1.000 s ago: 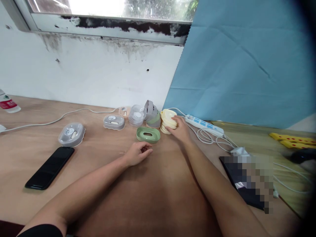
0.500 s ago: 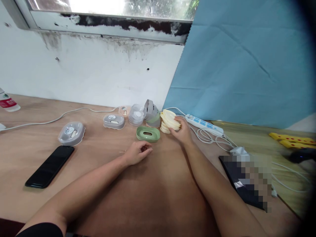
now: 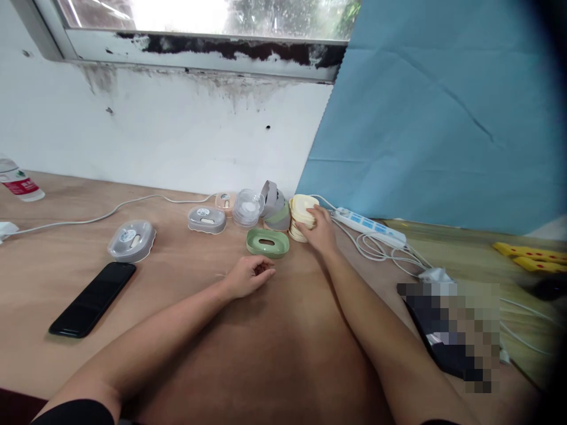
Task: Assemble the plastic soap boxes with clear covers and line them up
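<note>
My right hand (image 3: pixel 319 229) has its thumb and fingers round the near right side of a stack of cream-coloured flat rounded pieces (image 3: pixel 297 218). On the table just in front of the green oval dish with a slot (image 3: pixel 267 243) rests my left hand (image 3: pixel 250 276), empty, fingers loosely curled and thumb apart. Behind the dish, grey and green rounded parts (image 3: pixel 275 209) lean in a pile against the cream stack. Clear plastic covers (image 3: pixel 248 208) are stacked left of that pile.
Further left are a grey slotted case (image 3: pixel 207 220), a small peach case (image 3: pixel 225 202) and a larger grey case (image 3: pixel 132 241). A black phone (image 3: pixel 93 299) lies near them, a bottle (image 3: pixel 21 180) at far left. A power strip (image 3: pixel 370 226) with coiled cables is at right.
The top of the cream stack, spread to the right before, now sits more squarely over the rest. My right hand has shifted slightly left with it. My left hand stays in place.
</note>
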